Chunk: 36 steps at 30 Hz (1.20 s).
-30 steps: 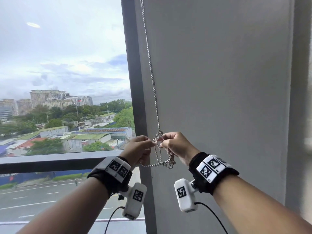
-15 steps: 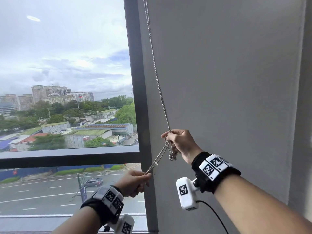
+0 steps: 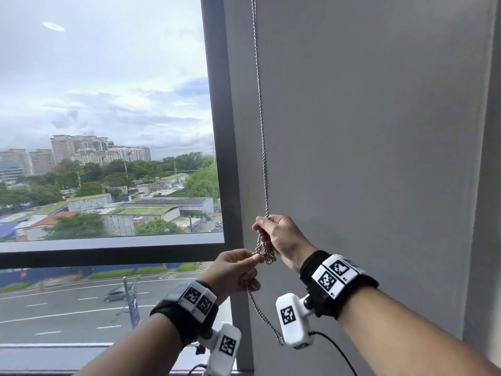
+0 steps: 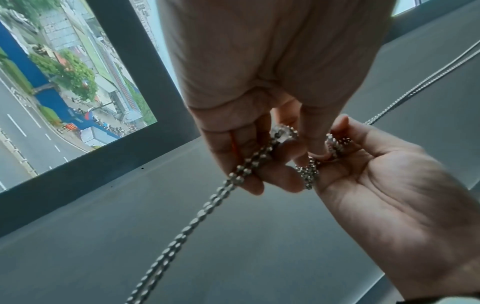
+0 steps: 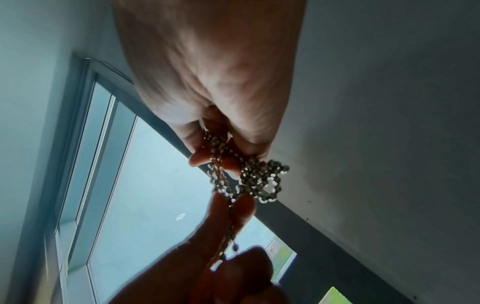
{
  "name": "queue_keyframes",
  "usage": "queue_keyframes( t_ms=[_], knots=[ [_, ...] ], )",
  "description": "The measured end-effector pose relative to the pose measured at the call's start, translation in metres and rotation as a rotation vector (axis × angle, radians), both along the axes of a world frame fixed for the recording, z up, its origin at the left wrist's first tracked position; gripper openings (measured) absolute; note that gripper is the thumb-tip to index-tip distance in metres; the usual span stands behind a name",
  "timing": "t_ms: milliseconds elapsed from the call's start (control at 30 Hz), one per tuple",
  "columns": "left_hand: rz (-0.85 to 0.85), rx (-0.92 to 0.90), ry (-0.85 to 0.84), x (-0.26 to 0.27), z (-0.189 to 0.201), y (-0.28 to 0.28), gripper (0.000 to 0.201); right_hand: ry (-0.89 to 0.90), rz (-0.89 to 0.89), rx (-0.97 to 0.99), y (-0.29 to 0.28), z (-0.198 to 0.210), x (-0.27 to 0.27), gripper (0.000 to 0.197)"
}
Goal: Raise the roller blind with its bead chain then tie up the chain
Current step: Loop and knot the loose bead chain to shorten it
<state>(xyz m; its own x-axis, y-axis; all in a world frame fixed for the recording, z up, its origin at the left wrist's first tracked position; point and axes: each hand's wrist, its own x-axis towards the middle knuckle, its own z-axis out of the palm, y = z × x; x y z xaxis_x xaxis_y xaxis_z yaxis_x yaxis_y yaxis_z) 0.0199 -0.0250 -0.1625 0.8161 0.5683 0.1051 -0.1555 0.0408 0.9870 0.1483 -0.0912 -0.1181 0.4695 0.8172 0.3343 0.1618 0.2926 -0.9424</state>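
Note:
The metal bead chain (image 3: 260,118) hangs down the grey wall beside the window. My right hand (image 3: 262,224) grips it at chest height, fingers curled round the strands. Just under that hand sits a bunched knot (image 3: 266,252) of chain. My left hand (image 3: 254,259) pinches the chain right beside the knot with thumb and forefinger. A loose doubled loop (image 3: 264,316) trails down from the left hand. In the left wrist view the doubled strand (image 4: 207,205) runs through the left fingers. The knot (image 5: 259,179) hangs beside the right fingertips in the right wrist view. The blind's fabric is not seen over the glass.
The dark window frame (image 3: 225,158) stands just left of the chain, and its crossbar (image 3: 108,256) runs at hand height. A plain grey wall (image 3: 366,158) fills the right. Wrist cameras and a black cable (image 3: 336,351) hang below both forearms.
Half a second ago my left hand held the chain taut down and to the left. It has come back up to the knot below my right hand, and the loop hangs slack.

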Motion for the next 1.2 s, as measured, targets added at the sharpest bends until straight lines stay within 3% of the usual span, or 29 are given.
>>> queue_keyframes(
  t_ms=[167,400,667,767,900,1067,1200],
  knots=[
    [0.031,0.064,0.054,0.005,-0.001,0.004,0.02,-0.09,0.003,-0.037,-0.003,-0.007,0.002,0.03],
    [0.12,0.062,-0.038,0.017,0.001,0.001,0.018,-0.166,0.027,-0.067,-0.005,-0.007,-0.002,0.03],
    [0.272,0.328,0.011,0.018,-0.012,-0.001,0.024,-0.176,0.139,-0.048,-0.009,-0.022,0.006,0.02],
    [0.27,0.212,-0.018,0.016,-0.009,0.001,0.031,-0.218,0.156,-0.038,-0.011,-0.024,0.008,0.021],
    [0.182,0.024,-0.051,0.013,0.003,0.004,0.01,-0.305,0.139,-0.076,-0.01,-0.025,0.01,0.025],
    [0.251,0.157,-0.001,0.01,-0.008,0.004,0.015,-0.246,0.178,-0.095,-0.013,-0.025,0.008,0.024],
    [0.296,0.168,-0.06,0.012,-0.018,-0.001,0.019,-0.248,0.213,-0.106,-0.016,-0.023,0.003,0.009]
  ],
)
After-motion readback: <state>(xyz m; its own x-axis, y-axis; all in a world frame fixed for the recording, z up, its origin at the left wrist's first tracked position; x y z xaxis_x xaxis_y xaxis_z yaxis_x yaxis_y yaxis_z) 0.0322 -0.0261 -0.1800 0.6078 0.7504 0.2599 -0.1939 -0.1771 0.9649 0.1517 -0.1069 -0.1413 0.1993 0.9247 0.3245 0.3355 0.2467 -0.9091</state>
